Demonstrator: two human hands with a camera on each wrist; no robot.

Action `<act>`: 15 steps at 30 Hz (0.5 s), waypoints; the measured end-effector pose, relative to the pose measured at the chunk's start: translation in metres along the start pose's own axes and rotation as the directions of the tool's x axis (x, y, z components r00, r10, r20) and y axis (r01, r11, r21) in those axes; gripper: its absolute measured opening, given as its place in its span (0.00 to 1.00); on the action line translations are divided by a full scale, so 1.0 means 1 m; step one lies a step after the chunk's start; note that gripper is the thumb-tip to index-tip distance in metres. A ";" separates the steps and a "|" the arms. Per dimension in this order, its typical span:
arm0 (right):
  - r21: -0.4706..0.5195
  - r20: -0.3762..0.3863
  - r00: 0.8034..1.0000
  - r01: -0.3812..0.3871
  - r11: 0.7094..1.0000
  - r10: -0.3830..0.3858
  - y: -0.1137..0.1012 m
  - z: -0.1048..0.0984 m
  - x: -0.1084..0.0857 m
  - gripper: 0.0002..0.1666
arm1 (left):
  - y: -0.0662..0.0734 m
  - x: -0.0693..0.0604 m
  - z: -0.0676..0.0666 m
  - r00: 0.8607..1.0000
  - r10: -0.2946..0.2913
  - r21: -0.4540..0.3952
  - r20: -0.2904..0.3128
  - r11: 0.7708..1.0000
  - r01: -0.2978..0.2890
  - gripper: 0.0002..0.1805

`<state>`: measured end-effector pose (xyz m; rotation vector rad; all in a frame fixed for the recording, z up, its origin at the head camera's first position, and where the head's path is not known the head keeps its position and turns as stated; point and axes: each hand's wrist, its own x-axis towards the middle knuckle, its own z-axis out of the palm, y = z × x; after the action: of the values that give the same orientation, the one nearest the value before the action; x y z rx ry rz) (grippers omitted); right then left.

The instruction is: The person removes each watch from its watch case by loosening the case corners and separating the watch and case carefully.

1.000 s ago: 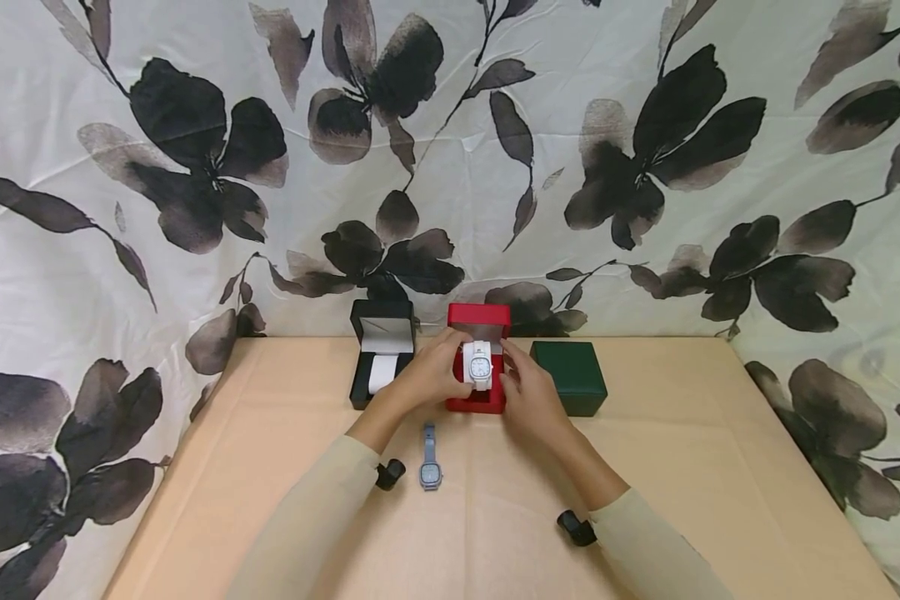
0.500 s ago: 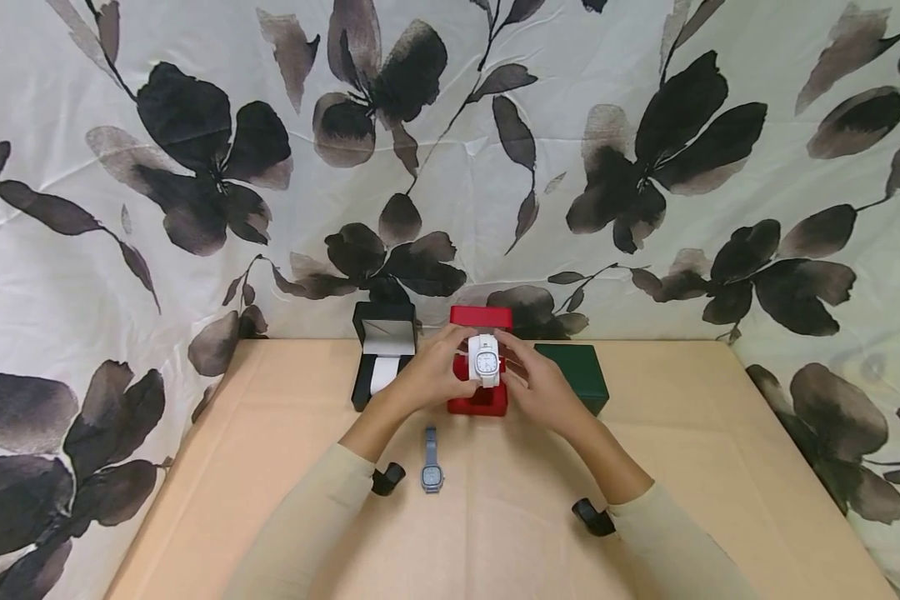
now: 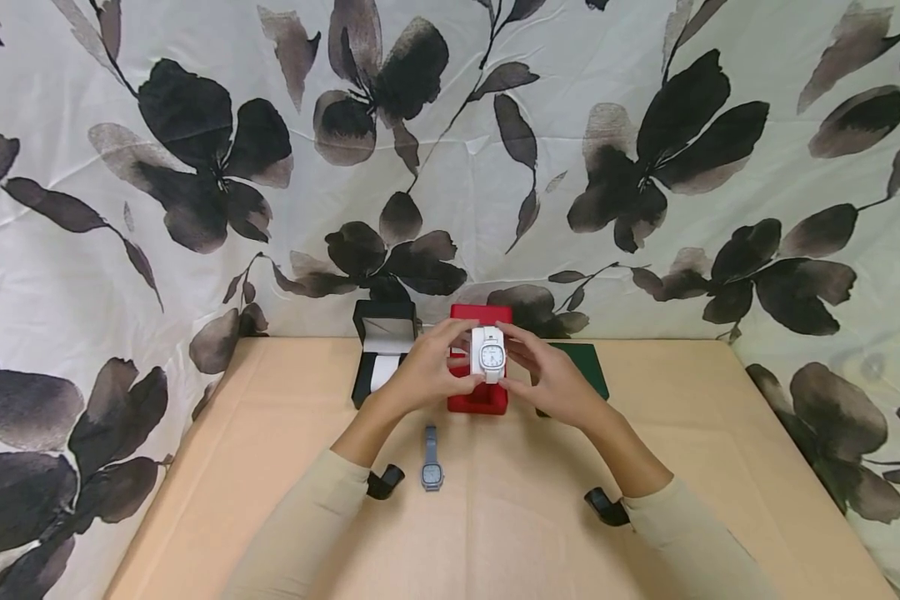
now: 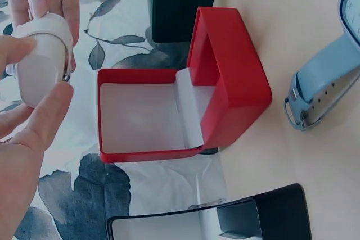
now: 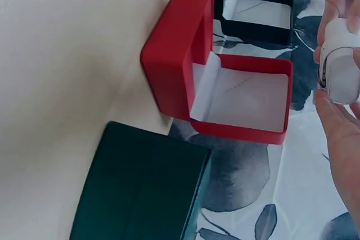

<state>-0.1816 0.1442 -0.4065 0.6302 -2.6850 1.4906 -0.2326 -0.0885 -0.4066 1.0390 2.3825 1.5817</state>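
A white watch (image 3: 492, 357) wrapped round a white cushion (image 4: 44, 66) is held up above the open red box (image 3: 477, 403). My left hand (image 3: 427, 371) pinches it from the left side, thumb low and fingers high. From the right, my right hand (image 3: 558, 379) grips it the same way, and in the right wrist view its fingers (image 5: 337, 127) touch the cushion (image 5: 342, 74). In the left wrist view the red box (image 4: 242, 77) stands with its lid back, below the held watch.
An open black box (image 3: 363, 379) with a white cushion (image 3: 384, 369) stands left of the red box. The closed green box (image 3: 588, 367) is at the right, partly behind my right hand. A blue watch (image 3: 431, 475) lies on the table (image 3: 270, 433) nearer to me.
Both hands have lifted the white watch and its cushion up out of the red box and slightly to the right. The right forearm has swung outward. The boxes and blue watch have stayed put.
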 end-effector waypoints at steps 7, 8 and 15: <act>-0.008 -0.027 1.000 0.004 1.000 -0.005 -0.005 -0.003 -0.004 0.49 | 0.007 -0.005 -0.001 1.000 -0.023 -0.114 -0.012 0.993 0.022 0.41; -0.016 -0.029 1.000 0.007 1.000 -0.008 -0.006 -0.004 -0.005 0.49 | 0.007 -0.006 -0.001 0.999 -0.035 -0.136 -0.015 0.990 0.033 0.41; -0.086 -0.057 0.995 0.074 0.994 -0.079 -0.014 -0.003 -0.013 0.52 | 0.007 -0.015 0.002 0.996 -0.084 -0.282 -0.033 0.957 0.071 0.41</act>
<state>-0.1656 0.1445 -0.3956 0.6639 -2.6303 1.3493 -0.2173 -0.0944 -0.4060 0.8512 2.1114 1.8618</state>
